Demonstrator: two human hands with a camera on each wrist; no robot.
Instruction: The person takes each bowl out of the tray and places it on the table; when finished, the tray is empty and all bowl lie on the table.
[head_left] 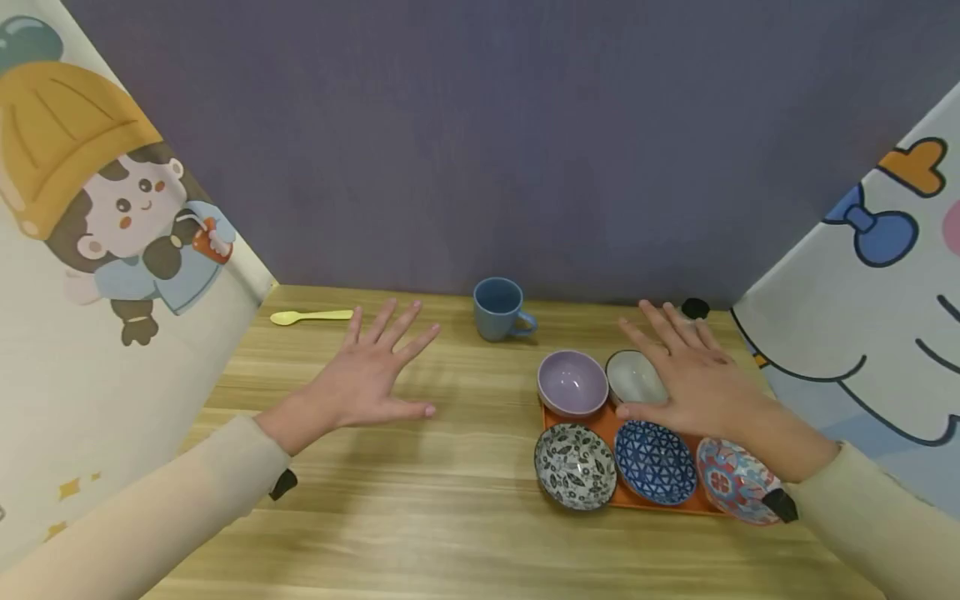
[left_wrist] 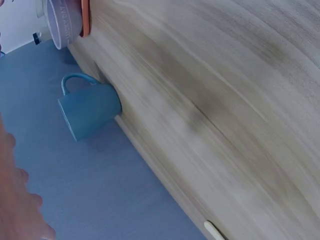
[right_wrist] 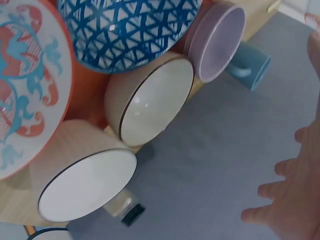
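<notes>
My left hand [head_left: 360, 379] hovers over the left part of the table, fingers spread, holding nothing. Nearest to it are a yellow spoon [head_left: 312, 317] and a blue mug [head_left: 497, 308]. With fingers likewise spread, my right hand [head_left: 701, 383] hangs over an orange tray [head_left: 628, 498] of bowls and hides part of it. On the tray are a purple bowl [head_left: 572, 382], a white bowl [head_left: 636, 379], a black-and-white leaf-patterned bowl [head_left: 575, 467], a blue triangle-patterned bowl [head_left: 655, 461] and a red-and-blue floral bowl [head_left: 735, 479]. The right wrist view shows a second white bowl [right_wrist: 87, 185].
A small bottle with a black cap [head_left: 695, 308] stands at the back right, partly behind my right hand. A dark grey panel [head_left: 480, 150] rises along the table's back edge. Printed cartoon walls flank the wooden table [head_left: 420, 517] on both sides.
</notes>
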